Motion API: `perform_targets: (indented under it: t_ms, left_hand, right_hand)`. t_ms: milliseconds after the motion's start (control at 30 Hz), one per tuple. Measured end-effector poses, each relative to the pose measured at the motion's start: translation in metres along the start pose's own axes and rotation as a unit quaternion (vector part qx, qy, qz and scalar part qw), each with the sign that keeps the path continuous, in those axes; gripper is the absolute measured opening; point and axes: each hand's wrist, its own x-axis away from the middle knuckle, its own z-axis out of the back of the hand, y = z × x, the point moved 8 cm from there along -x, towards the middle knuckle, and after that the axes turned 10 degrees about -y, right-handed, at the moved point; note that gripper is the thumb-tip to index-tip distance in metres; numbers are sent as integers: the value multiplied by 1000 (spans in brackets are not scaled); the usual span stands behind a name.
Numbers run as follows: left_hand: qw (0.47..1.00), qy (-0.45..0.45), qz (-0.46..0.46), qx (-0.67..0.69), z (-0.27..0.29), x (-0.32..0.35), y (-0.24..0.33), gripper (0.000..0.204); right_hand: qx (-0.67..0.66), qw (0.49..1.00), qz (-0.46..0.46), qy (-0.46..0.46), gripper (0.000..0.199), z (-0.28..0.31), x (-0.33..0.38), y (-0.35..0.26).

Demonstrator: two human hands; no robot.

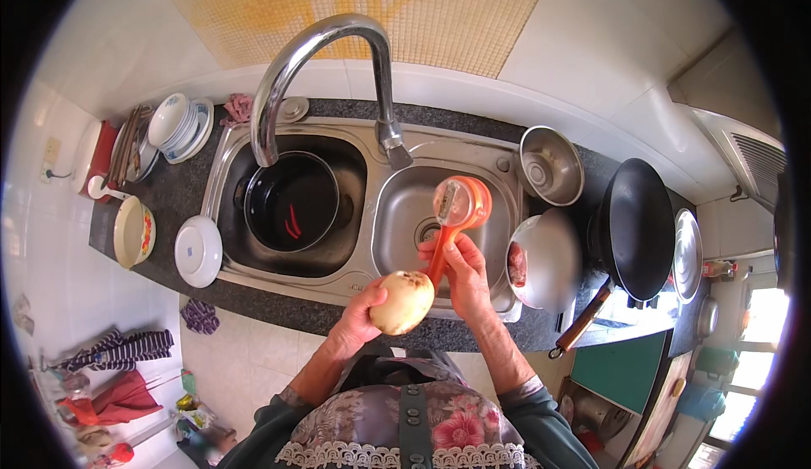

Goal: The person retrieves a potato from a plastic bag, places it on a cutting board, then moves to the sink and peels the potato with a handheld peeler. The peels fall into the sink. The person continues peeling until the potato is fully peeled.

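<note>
My left hand [358, 319] is wrapped round a pale, oval root vegetable [404, 307] with brown marks at its far end. It is held up over the sink's front edge. An orange peeler [463, 202] with a broad, see-through head is gripped by its handle in my right hand [465, 273]. Its head points away from me, above the right basin [397, 216], while the handle's lower end is close beside the vegetable. To the left, a dark pot [314, 184] in the left basin has red strips, perhaps chilli, inside.
A curved chrome tap [325, 34] arches over the sink. At right stand a steel bowl [551, 163], another bowl [553, 258] with what looks like raw meat, and a black wok [638, 233]. A white plate [198, 251] and a cream bowl [131, 233] are on the left.
</note>
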Motion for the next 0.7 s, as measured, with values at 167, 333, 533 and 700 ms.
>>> perform_targets:
  t_ms: [167,333,533,700]
  left_hand:
    - [996,-85,37,-15,-14,-11,-11,72]
    - [996,-83,18,-34,-20,-20,-11,78]
    - [994,-98,15,-48,-19,-18,-10,76]
    - [992,-92,32,-83,-16,-15,-3,84]
  right_hand:
    - [58,997,-40,22,20,6,-6,7]
    - [115,992,6,53,26,6,-11,8]
    - [59,998,-37,8,28,0,-11,20]
    - [-23,995,-89,-40,27,-12,-13,23]
